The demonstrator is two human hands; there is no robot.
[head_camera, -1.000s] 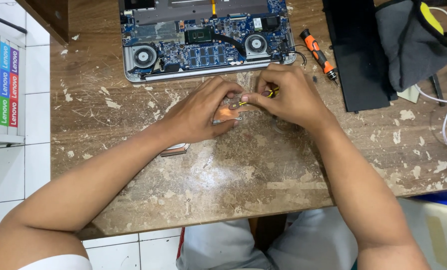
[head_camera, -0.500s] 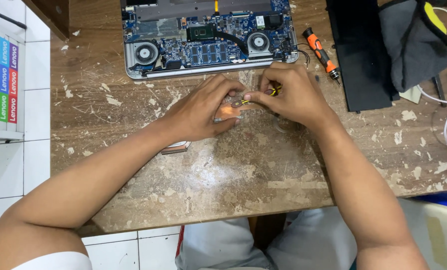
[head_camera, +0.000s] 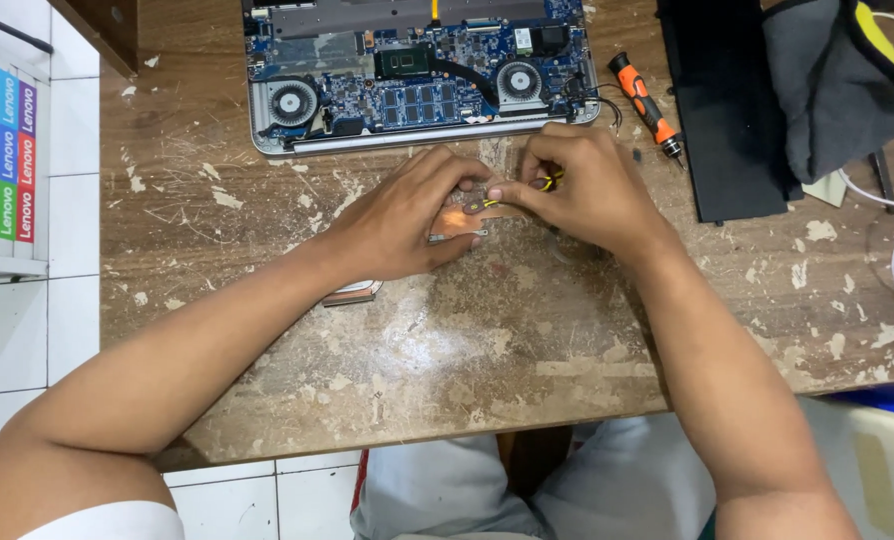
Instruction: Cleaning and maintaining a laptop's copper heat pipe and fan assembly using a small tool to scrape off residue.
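The left hand (head_camera: 397, 222) lies curled over a copper heat-pipe assembly (head_camera: 464, 220), its fingers closed down on the plate and pinning it flat to the wooden workbench (head_camera: 467, 340); the right hand (head_camera: 587, 190) is pinched shut around a small yellow-handled tool (head_camera: 549, 182), its tip meeting the copper just where the two hands come together. The assembly lies directly between the hands, its long axis running roughly left to right across the bench — one end passes under the left palm and shows again as a finned end (head_camera: 352, 292) beside the wrist. The copper is thin, smooth and reflective; the bench is scarred, worn wood flecked with pale paint. Farther off sits an opened laptop (head_camera: 422, 75), its blue circuit board and two round fans exposed, and to its right an orange-and-black screwdriver (head_camera: 644, 105), a flat black panel (head_camera: 727, 110) and a grey cloth bag (head_camera: 837, 80).
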